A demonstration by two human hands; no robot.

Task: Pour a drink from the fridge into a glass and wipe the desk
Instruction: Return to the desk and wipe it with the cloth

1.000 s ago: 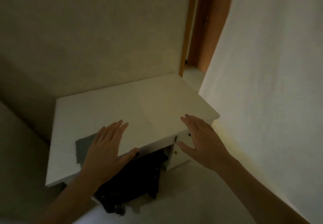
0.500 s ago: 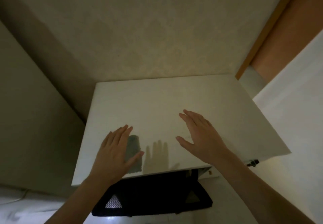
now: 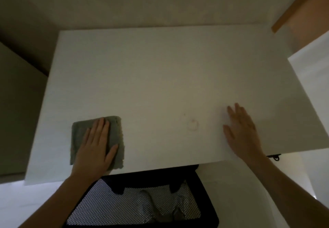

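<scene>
A white desk (image 3: 169, 71) fills the middle of the view in dim light. A folded grey cloth (image 3: 80, 131) lies near its front left edge. My left hand (image 3: 96, 147) rests flat on the cloth, fingers straight and together, palm down. My right hand (image 3: 242, 131) lies flat and open on the bare desk top at the front right, holding nothing. A faint ring-shaped mark (image 3: 192, 125) shows on the desk between my hands. No glass, drink or fridge is in view.
A black mesh office chair (image 3: 142, 202) stands just below the desk's front edge, between my arms. Walls close in behind and on the left. A wooden door frame (image 3: 295, 8) is at the upper right, and a white surface (image 3: 313, 78) stands by the desk's right side.
The view has swung to face the desk squarely from above. My left hand came down flat onto the grey cloth. My right hand moved out to the right and settled on the desk.
</scene>
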